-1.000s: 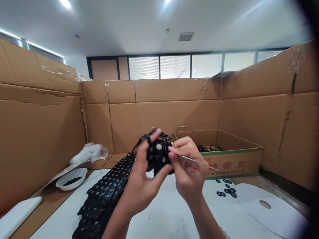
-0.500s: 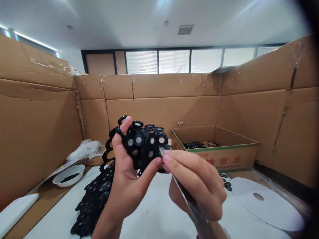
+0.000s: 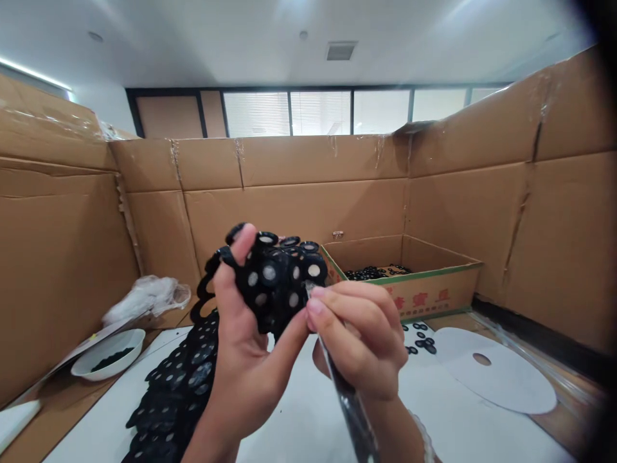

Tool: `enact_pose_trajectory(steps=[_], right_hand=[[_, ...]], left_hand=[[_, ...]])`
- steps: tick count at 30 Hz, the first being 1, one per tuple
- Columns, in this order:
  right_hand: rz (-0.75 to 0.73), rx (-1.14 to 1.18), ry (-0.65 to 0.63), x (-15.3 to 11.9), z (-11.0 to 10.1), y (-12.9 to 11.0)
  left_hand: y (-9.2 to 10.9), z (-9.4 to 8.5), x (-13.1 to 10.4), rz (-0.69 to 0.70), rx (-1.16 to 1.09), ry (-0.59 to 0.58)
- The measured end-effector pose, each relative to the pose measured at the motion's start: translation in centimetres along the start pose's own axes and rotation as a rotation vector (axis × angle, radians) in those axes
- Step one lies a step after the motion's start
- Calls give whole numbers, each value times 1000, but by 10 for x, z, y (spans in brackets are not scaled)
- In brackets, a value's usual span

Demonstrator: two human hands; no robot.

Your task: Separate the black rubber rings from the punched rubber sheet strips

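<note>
My left hand [image 3: 245,360] is wrapped round a bunched sheet of joined black discs with pale round centres [image 3: 270,276]. One finger pokes up at its left, and the thumb presses its lower right edge. The rest of the sheet [image 3: 178,386] hangs down and lies on the white table behind my left forearm. Pinched in my right hand [image 3: 361,341] is a long, narrow, dark metallic tool [image 3: 354,411], which looks like tweezers. Its pale tip touches or nearly touches a disc near my left thumb. The exact contact is hidden by my fingertips.
An open cardboard box [image 3: 434,292] with black pieces inside stands at the back right. Several loose black rings [image 3: 425,342] lie near a white card disc [image 3: 506,386]. At left are a white bowl [image 3: 130,354] with dark bits and crumpled clear plastic [image 3: 149,299]. Cardboard walls [image 3: 299,206] surround the table.
The view has turned slightly to the right, so the surroundings shift left. My right hand has come a little left with the tool, whose tip stays by the discs. My left hand keeps its hold.
</note>
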State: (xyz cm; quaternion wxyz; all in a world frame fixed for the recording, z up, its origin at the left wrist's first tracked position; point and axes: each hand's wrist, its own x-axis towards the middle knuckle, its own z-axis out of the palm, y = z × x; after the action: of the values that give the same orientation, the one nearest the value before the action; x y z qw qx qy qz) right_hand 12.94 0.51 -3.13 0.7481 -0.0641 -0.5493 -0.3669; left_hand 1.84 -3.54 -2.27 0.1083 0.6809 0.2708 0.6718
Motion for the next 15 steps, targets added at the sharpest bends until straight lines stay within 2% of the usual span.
enact_pose_trajectory(steps=[3, 5, 11, 15], right_hand=[[42, 3, -71, 3, -2, 4], [42, -18, -93, 3, -5, 5], [36, -112, -103, 5, -15, -4], [55, -126, -152, 7, -15, -8]], left_hand=[[2, 9, 3, -228, -231, 58], [3, 13, 4, -345, -293, 94], [9, 14, 5, -447, -357, 86], [14, 14, 4, -491, -376, 82]])
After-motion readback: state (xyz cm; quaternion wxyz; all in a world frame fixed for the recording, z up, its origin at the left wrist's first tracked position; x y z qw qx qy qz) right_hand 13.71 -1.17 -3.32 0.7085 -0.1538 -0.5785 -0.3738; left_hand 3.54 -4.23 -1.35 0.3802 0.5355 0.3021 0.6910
